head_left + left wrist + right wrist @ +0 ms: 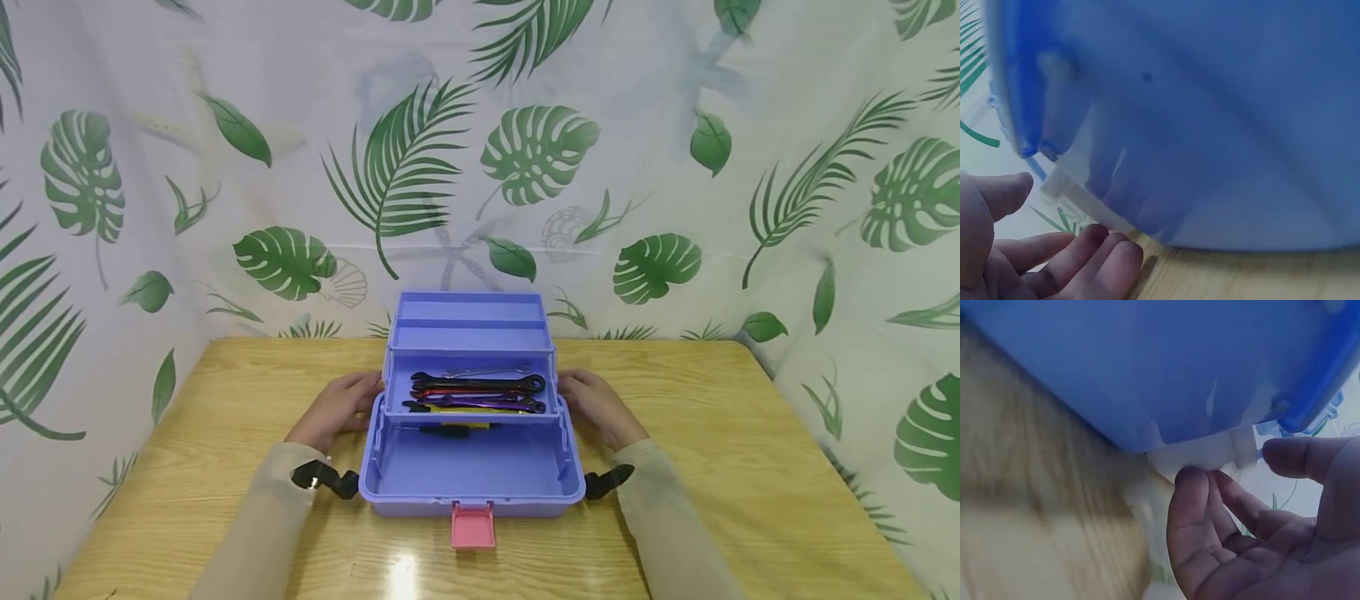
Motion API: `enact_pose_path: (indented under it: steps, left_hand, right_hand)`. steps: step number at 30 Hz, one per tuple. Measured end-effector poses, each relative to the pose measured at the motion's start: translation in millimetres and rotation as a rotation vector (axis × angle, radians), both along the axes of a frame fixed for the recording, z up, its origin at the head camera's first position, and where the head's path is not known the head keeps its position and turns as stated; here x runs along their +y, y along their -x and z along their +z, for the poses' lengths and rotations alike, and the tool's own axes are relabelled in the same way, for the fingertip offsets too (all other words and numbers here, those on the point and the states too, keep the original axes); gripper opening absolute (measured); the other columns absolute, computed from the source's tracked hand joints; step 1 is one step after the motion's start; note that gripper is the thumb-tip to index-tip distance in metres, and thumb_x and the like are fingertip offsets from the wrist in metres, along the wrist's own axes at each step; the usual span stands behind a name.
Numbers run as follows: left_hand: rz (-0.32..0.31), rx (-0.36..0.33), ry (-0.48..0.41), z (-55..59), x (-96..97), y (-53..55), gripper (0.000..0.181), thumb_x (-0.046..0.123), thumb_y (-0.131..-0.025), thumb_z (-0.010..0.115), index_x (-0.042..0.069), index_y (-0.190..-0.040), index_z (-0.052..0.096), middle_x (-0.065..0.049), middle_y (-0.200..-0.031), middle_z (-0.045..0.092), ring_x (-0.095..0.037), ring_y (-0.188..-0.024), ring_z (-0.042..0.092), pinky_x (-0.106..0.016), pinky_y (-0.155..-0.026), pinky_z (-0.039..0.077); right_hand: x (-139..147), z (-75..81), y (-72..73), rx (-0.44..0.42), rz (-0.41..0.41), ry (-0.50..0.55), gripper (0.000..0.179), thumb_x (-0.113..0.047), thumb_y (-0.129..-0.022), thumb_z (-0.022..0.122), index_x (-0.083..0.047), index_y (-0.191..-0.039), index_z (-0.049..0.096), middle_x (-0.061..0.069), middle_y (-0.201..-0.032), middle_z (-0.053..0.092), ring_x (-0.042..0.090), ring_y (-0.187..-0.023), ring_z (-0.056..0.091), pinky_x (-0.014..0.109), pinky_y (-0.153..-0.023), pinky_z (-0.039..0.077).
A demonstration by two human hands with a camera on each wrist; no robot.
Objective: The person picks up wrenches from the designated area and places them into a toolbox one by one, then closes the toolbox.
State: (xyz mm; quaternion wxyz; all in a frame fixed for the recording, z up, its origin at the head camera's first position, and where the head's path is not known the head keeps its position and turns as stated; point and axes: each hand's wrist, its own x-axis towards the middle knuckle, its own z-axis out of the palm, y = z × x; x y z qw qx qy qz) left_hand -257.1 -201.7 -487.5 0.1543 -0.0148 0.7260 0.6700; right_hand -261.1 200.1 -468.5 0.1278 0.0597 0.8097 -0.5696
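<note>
A periwinkle-blue toolbox (pixel 472 471) stands with its lid (pixel 471 310) raised at the back. Its lifted tray (pixel 427 363) bears several wrenches, among them a black wrench (pixel 480 384), a purple wrench (pixel 480 402) and a thin silver wrench (pixel 487 370). Below the tray, a black tool handle (pixel 450 432) shows partly. My left hand (pixel 341 408) is beside the box's rear left corner, my right hand (pixel 600 408) beside the rear right one. Both wrist views show loosely bent fingers and thumbs apart, near whitish parts (pixel 1079 197) behind the box, with nothing visibly gripped.
A pink latch (pixel 472 527) hangs down at the toolbox's front. The box stands on a wooden table (pixel 247 400), whose far edge meets a leaf-patterned cloth (pixel 645 192). Black wrist mounts (pixel 322 477) sit close to the box's sides.
</note>
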Motion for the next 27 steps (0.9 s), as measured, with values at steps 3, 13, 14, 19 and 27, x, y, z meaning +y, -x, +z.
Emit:
enact_pose_path:
  steps: [3,13,14,19,27]
  left_hand:
    - [-0.019,-0.009,-0.001,-0.4,3.9,5.6,0.059,0.046,-0.096,0.05,0.005,-0.138,0.045,-0.018,-0.135,0.052,-0.026,-0.112,0.06,-0.037,-0.083,0.055]
    - [-0.103,0.005,-0.006,1.2,2.2,14.1,0.055,0.038,-0.096,0.054,0.013,-0.143,0.041,-0.016,-0.131,0.056,-0.025,-0.108,0.062,-0.039,-0.08,0.056]
    - [-0.105,0.007,-0.007,0.7,2.1,13.7,0.054,0.037,-0.096,0.054,0.014,-0.143,0.041,-0.015,-0.13,0.057,-0.025,-0.108,0.062,-0.039,-0.08,0.056]
    - [-0.143,0.034,-0.038,0.2,1.8,12.5,0.052,0.031,-0.098,0.052,0.014,-0.145,0.039,-0.015,-0.134,0.053,-0.026,-0.11,0.061,-0.041,-0.083,0.055]
    - [-0.08,0.137,-0.012,9.7,4.2,14.5,0.047,0.029,-0.094,0.06,0.025,-0.139,0.048,-0.007,-0.134,0.051,-0.028,-0.111,0.059,-0.042,-0.081,0.055]
  right_hand:
    - [1,-2.2,-0.2,0.014,-0.003,-0.047,0.046,-0.041,-0.096,0.05,-0.007,-0.126,0.058,0.012,-0.126,0.059,0.027,-0.114,0.055,0.043,-0.098,0.044]
    - [0,-4.8,0.5,0.076,0.05,-0.059,0.045,-0.04,-0.096,0.054,-0.009,-0.128,0.059,0.01,-0.129,0.058,0.025,-0.118,0.053,0.043,-0.098,0.045]
    - [1,-4.9,0.5,0.086,0.057,-0.058,0.044,-0.039,-0.096,0.054,-0.009,-0.128,0.059,0.011,-0.129,0.058,0.026,-0.119,0.053,0.044,-0.098,0.044]
    - [5,-4.5,-0.3,0.148,0.091,-0.063,0.041,-0.033,-0.095,0.057,-0.008,-0.128,0.059,0.012,-0.131,0.057,0.029,-0.124,0.05,0.047,-0.103,0.04]
    - [4,1.4,-2.1,0.311,0.093,-0.116,0.035,-0.025,-0.095,0.059,-0.012,-0.128,0.06,0.009,-0.123,0.062,0.026,-0.118,0.054,0.043,-0.098,0.046]
